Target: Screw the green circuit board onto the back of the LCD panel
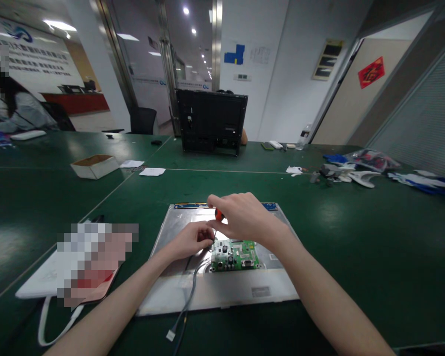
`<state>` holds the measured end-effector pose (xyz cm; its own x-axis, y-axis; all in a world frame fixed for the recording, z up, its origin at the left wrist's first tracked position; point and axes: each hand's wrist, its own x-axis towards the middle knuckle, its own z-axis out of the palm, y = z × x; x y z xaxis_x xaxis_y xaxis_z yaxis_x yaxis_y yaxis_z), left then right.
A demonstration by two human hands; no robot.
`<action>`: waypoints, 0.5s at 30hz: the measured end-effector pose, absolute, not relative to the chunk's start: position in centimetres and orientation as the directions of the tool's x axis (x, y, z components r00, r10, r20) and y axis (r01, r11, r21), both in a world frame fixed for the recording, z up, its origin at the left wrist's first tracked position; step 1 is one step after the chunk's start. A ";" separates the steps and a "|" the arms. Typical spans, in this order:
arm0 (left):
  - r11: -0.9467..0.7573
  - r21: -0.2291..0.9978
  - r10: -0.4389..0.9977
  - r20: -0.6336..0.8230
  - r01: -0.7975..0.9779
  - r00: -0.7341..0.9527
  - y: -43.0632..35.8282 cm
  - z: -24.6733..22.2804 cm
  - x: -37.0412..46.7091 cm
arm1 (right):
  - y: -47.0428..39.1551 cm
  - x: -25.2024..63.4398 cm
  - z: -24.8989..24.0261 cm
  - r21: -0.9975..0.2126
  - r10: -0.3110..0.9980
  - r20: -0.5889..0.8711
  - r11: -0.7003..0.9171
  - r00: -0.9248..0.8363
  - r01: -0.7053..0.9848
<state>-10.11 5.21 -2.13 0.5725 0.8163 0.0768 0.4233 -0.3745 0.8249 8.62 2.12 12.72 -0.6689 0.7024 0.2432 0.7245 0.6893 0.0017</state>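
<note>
Clasping the red-handled screwdriver in the right hand's fingers; cannot tell whether pinching anything in the left hand's, curled beside the shaft. Note the circuit board on the display panel's metal back, atop the desk. Could skid under slanted pressure, scratching the board or jabbing the left fingertips. Could drag it askew by snagging the loose cables.

Shiny, smooth silvery metal panel; glossy green tabletop; matt black plastic casing
</note>
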 end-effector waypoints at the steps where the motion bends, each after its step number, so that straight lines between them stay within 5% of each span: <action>1: -0.370 0.826 0.815 0.069 0.425 0.575 5.2 -2.0 -10.1 | 2.2 8.6 12.7 0.008 0.708 0.238 0.684 -0.665 0.730; 15: -0.367 0.829 0.823 0.078 0.422 0.563 5.1 -2.1 -10.1 | 2.2 8.6 12.7 -0.012 0.704 0.214 0.696 -0.678 0.718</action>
